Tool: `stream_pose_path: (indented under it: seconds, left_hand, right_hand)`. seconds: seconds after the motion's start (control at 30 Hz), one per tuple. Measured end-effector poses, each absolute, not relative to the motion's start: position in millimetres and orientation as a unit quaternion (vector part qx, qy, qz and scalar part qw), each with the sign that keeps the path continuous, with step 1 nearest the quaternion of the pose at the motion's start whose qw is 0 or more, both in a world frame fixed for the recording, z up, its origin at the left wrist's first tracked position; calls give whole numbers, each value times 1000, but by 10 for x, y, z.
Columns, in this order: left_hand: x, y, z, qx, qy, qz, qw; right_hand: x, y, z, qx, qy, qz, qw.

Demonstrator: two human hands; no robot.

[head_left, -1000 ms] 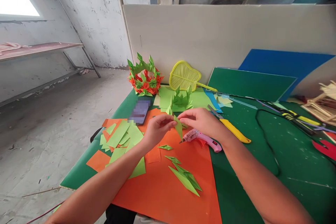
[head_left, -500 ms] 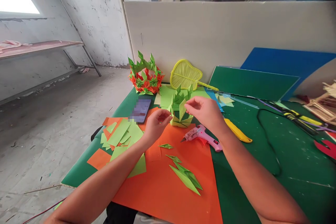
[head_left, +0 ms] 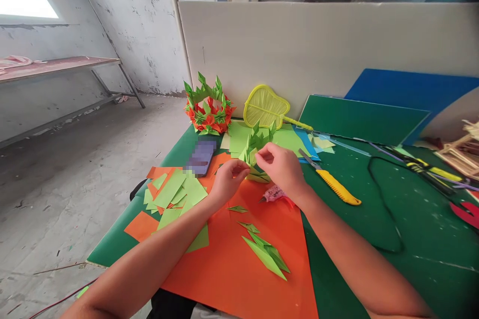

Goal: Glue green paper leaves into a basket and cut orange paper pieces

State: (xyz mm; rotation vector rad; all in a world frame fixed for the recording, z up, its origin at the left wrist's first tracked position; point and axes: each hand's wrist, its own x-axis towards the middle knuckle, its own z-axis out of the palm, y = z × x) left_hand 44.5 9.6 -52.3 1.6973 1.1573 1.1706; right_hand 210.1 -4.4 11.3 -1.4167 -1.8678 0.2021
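Note:
A green folded-paper crown point(head_left: 256, 140) stands at the back of the orange sheet point(head_left: 239, 269). My left hand point(head_left: 230, 177) pinches at the crown's lower left edge. My right hand point(head_left: 281, 163), fingertips together, holds a small light green paper piece point(head_left: 253, 156) against the crown's near side. My fingers partly hide this piece and the crown's right side. Below my right wrist lies a pink glue gun point(head_left: 274, 193), its handle hidden by the arm. Several folded green leaves point(head_left: 265, 257) lie on the orange sheet.
Behind stand a red and green paper crown point(head_left: 208, 109) and a yellow paddle shape point(head_left: 266, 106). A phone point(head_left: 201, 158) and green paper scraps point(head_left: 172, 192) lie left. A yellow knife point(head_left: 339, 187), its blade out, and a black cord point(head_left: 387, 214) are on the right.
My right hand has moved left and slightly down, bringing the light green piece close to my left fingertips. Its arm now covers the glue gun's handle, and the knife's blade has come into view.

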Motion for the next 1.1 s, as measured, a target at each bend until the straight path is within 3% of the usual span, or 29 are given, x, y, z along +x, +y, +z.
stream_pose_path:
  seconds: [1.1]
  left_hand:
    - [505,117,-524,653,445,475,387]
  right_hand:
    - [2118,3,110,-514,-760,188,351]
